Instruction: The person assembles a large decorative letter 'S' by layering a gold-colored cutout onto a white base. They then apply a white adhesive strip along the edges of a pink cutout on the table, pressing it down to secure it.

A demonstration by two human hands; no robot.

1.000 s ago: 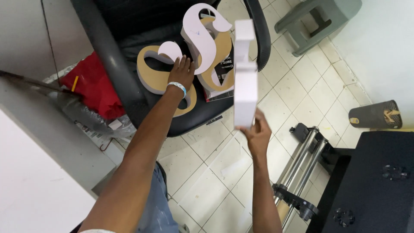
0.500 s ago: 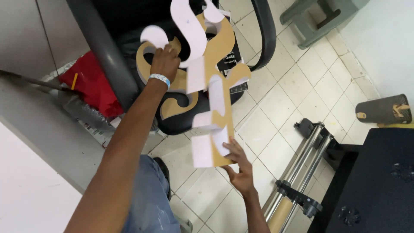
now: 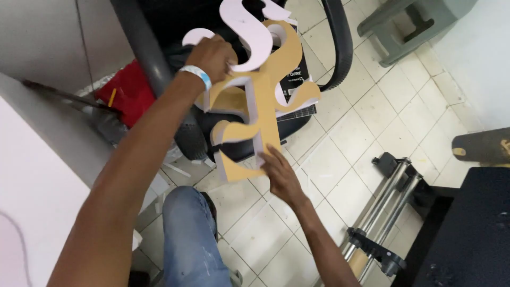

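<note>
Right hand [image 3: 280,172] fingers spread and flat, pressing the lower near edge of the tan cut-out piece [image 3: 249,133], thumb side tucked against its white rim; palm open, not wrapped round anything. Left hand [image 3: 213,56] fingers curled shut on the upper part where the tan piece meets the white S-shaped letter [image 3: 249,34], white wristband [image 3: 195,76] at the wrist. The stack of curved foam letters hangs tilted in the air over the black chair [image 3: 276,114], far and centre of view, above the tiled floor [image 3: 345,149]. Red bag [image 3: 130,93] lies left of the chair, grey stool [image 3: 409,21] far right, roller stand [image 3: 382,212] and black machine top [image 3: 467,234] near right, person's jeans knee [image 3: 191,239] near centre.

To do this well, judging by the hold: keep the top pinch firm, support the lower edge with the flat palm rather than fingertips so the thin rim does not dent, and keep the pieces clear of the chair arm.

Against the frame a second ago: the tall white block is no longer held upright by the right hand; the tan piece now faces the camera, and the left hand has lifted off the chair seat with the letters
</note>
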